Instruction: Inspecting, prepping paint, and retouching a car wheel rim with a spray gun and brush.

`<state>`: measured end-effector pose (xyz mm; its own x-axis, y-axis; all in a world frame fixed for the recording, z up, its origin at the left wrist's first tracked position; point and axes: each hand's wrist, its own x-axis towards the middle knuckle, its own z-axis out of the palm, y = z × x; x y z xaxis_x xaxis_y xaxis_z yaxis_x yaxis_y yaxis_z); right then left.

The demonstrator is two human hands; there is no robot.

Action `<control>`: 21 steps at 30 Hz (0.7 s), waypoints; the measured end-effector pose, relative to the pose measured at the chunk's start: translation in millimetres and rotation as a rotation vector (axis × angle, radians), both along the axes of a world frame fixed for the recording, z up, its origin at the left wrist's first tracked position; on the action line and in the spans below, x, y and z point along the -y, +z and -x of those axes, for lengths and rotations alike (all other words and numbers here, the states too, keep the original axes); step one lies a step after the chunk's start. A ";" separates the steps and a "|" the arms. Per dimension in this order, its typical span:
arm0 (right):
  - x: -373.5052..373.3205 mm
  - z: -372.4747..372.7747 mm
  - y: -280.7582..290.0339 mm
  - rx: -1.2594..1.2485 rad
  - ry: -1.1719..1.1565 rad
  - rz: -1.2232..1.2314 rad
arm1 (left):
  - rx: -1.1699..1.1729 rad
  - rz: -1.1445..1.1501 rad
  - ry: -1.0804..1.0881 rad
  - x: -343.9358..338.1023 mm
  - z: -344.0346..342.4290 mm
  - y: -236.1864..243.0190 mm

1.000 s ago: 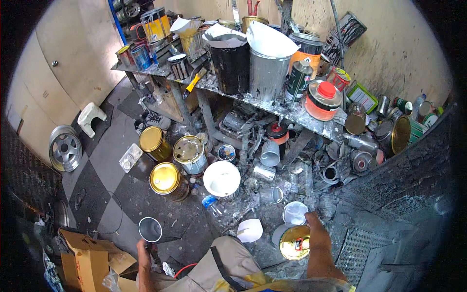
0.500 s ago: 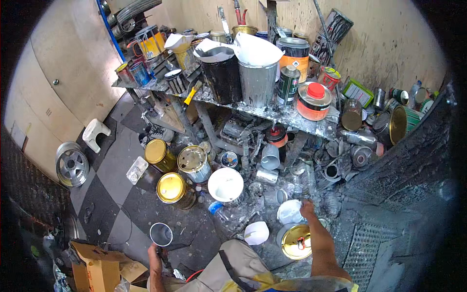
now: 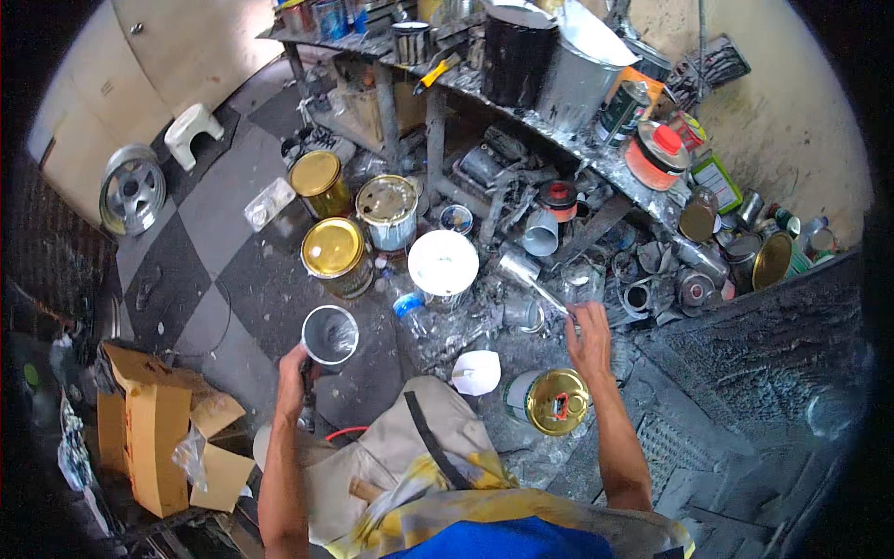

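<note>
My left hand is closed round the dark handle of what looks like a spray gun, with an open grey cup on top. My right hand pinches a thin, pale flat item, seen nearly edge-on; I cannot tell its exact shape. Below that hand stands a gold-topped can with a small red and silver cap. A white paper piece lies left of the can. A white-topped bucket stands beyond, between my hands.
A paint-covered bench holds cans, buckets and a yellow-handled brush. Gold-lidded cans and used containers crowd the floor beneath and before it. A torn cardboard box lies at left, a wheel rim and white stool farther back.
My view has tipped down and both hands sit higher in it. The round pale piece in my right hand has turned from face-up to nearly edge-on. My left hand keeps the cup upright.
</note>
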<state>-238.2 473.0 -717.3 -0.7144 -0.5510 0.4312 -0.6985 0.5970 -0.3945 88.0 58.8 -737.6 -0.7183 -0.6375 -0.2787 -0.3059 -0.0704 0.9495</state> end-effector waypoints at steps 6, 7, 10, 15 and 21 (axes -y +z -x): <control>102.7 -11.8 3.6 -0.256 0.352 0.044 | -0.048 -0.026 0.035 -9.6 10.7 -7.9; 121.5 -12.7 -1.6 -0.285 0.394 0.065 | -0.041 -0.040 0.022 -7.2 8.1 -13.0; 157.1 4.5 -49.2 -0.326 0.483 0.013 | -0.031 -0.064 -0.015 -18.2 17.2 -0.9; 201.3 3.6 -138.1 -0.219 0.489 -0.115 | -0.073 -0.112 0.080 -11.2 3.7 -7.7; 173.2 4.9 -43.0 -0.078 0.496 0.031 | -0.062 -0.057 0.016 -16.8 22.0 4.1</control>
